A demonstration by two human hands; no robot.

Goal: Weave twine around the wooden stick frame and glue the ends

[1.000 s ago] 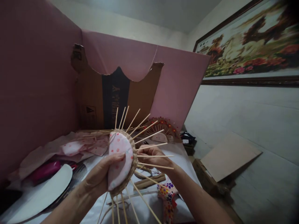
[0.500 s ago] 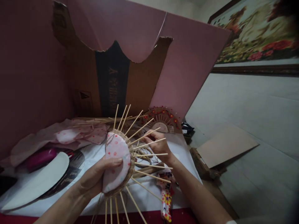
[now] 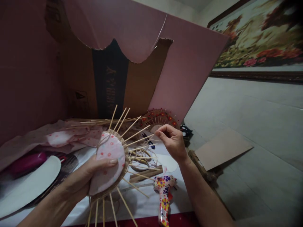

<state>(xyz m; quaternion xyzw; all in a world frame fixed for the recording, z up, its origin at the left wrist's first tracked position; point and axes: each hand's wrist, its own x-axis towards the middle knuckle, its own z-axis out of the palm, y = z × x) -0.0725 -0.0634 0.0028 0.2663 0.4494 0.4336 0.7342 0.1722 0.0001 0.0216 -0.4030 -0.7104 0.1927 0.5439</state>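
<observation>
My left hand [image 3: 94, 171] grips a half-round piece [image 3: 110, 157] covered in pink dotted fabric, thumb flat on its face. Twine [image 3: 127, 154] is woven along its curved edge, and thin wooden sticks [image 3: 137, 142] fan outward from there. To the right of the upper sticks, my right hand [image 3: 172, 142] is raised with thumb and forefinger pinched together. Whatever is between those fingertips is too fine to make out. Below the sticks lies a loose coil of cord [image 3: 142, 159].
A flower-patterned glue gun [image 3: 163, 195] lies at the table's front, near a brown strip [image 3: 146, 174]. Behind stands a finished-looking fan with red flowers [image 3: 163, 117] against a pink panel with torn cardboard [image 3: 142, 88]. At left are a white curved piece [image 3: 35, 186] and a magenta object [image 3: 30, 162].
My right hand has drawn back to the right, away from between the sticks, fingertips still pinched. The half-round piece in my left hand sits slightly further left in view.
</observation>
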